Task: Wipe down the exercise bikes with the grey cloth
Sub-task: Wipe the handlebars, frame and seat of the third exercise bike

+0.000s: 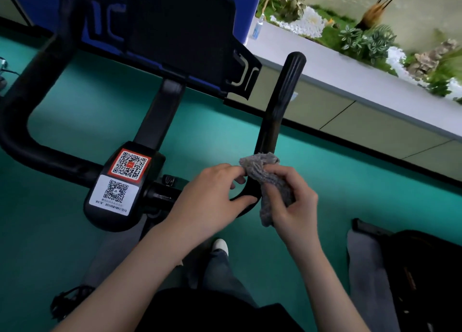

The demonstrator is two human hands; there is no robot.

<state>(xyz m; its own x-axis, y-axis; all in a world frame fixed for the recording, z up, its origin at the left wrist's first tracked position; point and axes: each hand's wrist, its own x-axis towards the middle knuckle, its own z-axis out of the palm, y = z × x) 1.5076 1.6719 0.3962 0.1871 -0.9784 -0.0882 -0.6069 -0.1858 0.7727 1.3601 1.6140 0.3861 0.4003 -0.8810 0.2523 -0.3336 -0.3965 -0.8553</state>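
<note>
A black exercise bike fills the view, with its right handlebar (280, 104) rising toward the upper right and its left handlebar (27, 94) curving along the left side. The grey cloth (265, 176) is bunched around the bend at the base of the right handlebar. My right hand (292, 201) grips the cloth from the right. My left hand (210, 194) rests on the same bend, with its fingertips pinching the cloth's upper edge. Two QR-code stickers sit on the centre housing (117, 186). A black tablet holder (185, 32) stands above the stem.
The floor (350, 181) is teal. A long white ledge (337, 79) with artificial plants runs along the right, and a small bottle (257, 28) stands on it. A second machine's dark saddle (412, 269) sits at the lower right. A pedal (70, 299) shows at the lower left.
</note>
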